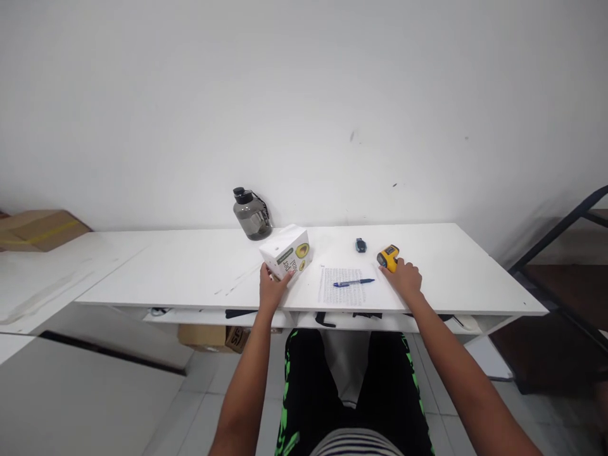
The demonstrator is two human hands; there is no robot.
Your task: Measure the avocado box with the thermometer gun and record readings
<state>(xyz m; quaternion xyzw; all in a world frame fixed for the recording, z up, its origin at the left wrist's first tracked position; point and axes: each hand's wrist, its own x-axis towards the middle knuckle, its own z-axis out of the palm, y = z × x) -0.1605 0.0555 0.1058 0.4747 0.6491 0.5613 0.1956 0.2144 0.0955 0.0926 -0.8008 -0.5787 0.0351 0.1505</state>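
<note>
"What are we holding nearest us?"
"With our left hand (273, 292), we are pinching a white box (289, 251) between thumb and fingers, tilting it at the desk (166, 272); we cannot tell whether it is touching."
"And our right hand (406, 280)?"
"We are curling its fingers round the lower end of a yellow handheld device (390, 254). A blue pen (354, 283) is lying on the written sheet (331, 294) between our hands."
"So which step are we judging this to be?"
"We are apparently handling both at once; any lift would be calling for firm grips and care around the pen."
"Farther back?"
"We are seeing a small watch (361, 245), then a dark bottle (253, 218) standing near the wall (304, 114)."
</note>
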